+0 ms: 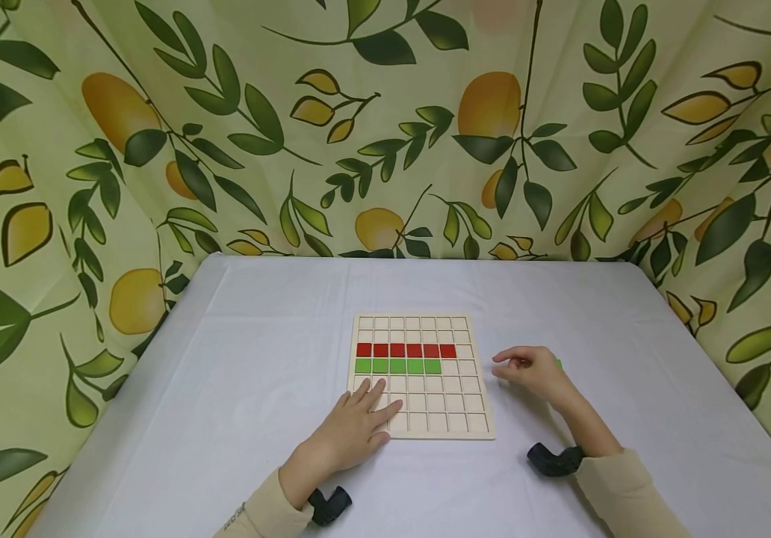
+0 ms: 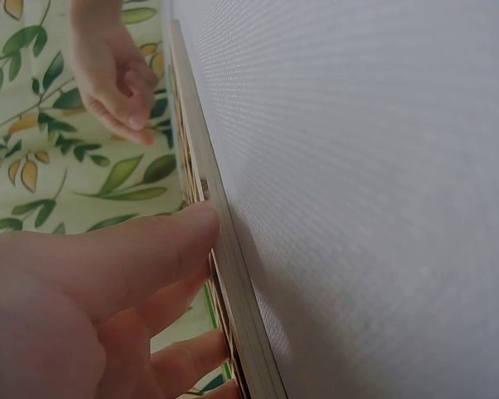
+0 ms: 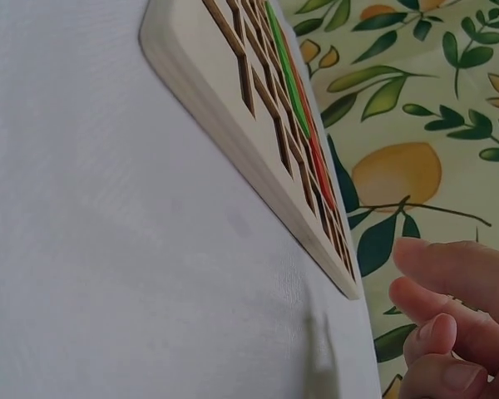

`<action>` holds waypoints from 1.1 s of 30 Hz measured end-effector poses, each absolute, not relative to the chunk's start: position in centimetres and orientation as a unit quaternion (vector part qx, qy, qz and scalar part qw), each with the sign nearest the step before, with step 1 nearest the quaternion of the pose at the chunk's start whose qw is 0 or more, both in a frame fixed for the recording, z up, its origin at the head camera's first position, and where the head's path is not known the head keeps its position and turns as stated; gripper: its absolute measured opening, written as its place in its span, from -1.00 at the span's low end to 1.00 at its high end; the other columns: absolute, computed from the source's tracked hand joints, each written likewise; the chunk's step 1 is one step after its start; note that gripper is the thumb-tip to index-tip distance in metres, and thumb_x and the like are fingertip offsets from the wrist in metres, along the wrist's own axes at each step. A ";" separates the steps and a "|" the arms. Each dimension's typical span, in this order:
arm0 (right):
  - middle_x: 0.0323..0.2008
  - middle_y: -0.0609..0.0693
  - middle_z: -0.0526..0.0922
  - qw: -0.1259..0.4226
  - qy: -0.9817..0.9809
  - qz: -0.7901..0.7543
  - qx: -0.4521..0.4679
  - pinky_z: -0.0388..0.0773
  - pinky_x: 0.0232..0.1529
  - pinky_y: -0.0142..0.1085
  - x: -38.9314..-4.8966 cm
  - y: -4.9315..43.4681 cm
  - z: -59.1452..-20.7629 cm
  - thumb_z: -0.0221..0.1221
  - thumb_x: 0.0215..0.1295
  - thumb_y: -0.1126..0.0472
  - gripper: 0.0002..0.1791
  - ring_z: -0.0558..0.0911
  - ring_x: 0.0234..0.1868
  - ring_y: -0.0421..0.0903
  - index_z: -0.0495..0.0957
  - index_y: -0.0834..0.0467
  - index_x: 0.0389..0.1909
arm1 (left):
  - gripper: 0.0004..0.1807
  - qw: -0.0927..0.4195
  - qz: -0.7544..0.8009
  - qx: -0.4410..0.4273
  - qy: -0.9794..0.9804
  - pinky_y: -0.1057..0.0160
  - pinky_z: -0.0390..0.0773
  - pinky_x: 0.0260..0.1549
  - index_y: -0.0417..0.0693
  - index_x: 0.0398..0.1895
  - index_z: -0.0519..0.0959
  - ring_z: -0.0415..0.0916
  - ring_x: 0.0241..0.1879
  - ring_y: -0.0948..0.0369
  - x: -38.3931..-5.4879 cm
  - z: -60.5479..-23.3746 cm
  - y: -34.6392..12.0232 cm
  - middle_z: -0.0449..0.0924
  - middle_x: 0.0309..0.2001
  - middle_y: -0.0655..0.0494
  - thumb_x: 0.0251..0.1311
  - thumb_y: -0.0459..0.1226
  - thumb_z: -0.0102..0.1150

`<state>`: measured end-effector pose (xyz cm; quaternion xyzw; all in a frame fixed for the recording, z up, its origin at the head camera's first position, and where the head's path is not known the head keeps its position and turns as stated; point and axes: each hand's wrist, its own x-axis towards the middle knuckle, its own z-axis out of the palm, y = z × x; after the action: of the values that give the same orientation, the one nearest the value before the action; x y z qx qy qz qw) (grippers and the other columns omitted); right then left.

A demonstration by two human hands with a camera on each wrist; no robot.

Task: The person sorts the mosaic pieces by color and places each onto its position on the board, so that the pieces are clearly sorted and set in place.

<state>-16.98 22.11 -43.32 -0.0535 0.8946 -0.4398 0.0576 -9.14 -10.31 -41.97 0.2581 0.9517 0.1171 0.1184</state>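
A square pale wooden board (image 1: 431, 424) with a grid of recessed cells lies on the table. Red square tiles (image 1: 397, 350) run along one row, stopping one cell short of the right edge. Below them, green square tiles (image 1: 397, 366) end two cells short. My left hand (image 1: 353, 427) rests with spread fingers on the board's near left corner; its thumb (image 2: 179, 237) lies at the near edge. Right of the board, my right hand (image 1: 530, 371) hovers with bent fingers (image 3: 457, 266), and no tile shows between them. Something green (image 1: 559, 365) peeks out behind it, mostly hidden.
White cloth covers the table (image 1: 278, 321). A curtain printed with leaves and fruit (image 1: 385, 149) hangs behind it and at both sides. Black curved pieces sit at the left wrist (image 1: 330, 506) and right wrist (image 1: 553, 459).
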 end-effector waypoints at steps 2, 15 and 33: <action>-0.59 -0.12 0.44 0.054 0.896 -0.439 -0.047 0.30 -0.53 -0.48 -17.0 22.4 -43.4 0.34 0.11 0.21 -0.69 0.32 -0.56 -0.36 0.67 0.32 -0.18 | -0.47 0.120 0.118 0.257 0.952 -0.25 0.27 0.35 0.19 0.38 0.34 0.07 0.50 -0.13 -9.1 -41.9 -10.3 0.13 0.50 -0.09 0.34 -0.12 0.05; -0.56 -0.11 0.46 0.044 0.905 -0.421 -0.040 0.30 -0.54 -0.48 -17.2 24.2 -43.6 0.32 0.15 0.21 -0.69 0.33 -0.55 -0.35 0.65 0.34 -0.14 | -0.47 0.124 0.121 0.252 0.952 -0.25 0.25 0.36 0.18 0.38 0.35 0.06 0.50 -0.13 -9.1 -41.9 -10.4 0.14 0.50 -0.09 0.33 -0.12 0.06; -0.57 -0.15 0.44 0.022 0.916 -0.397 -0.043 0.30 -0.55 -0.49 -17.7 27.5 -44.3 0.32 0.16 0.24 -0.69 0.31 -0.54 -0.38 0.64 0.36 -0.14 | -0.46 0.127 0.125 0.252 0.951 -0.25 0.24 0.37 0.18 0.38 0.34 0.05 0.51 -0.12 -9.0 -41.8 -10.4 0.13 0.50 -0.08 0.33 -0.12 0.06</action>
<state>-17.67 27.50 -44.26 -0.0434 0.9164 -0.3973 0.0224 -9.01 -10.38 -41.84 0.2520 0.9512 0.1248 0.1269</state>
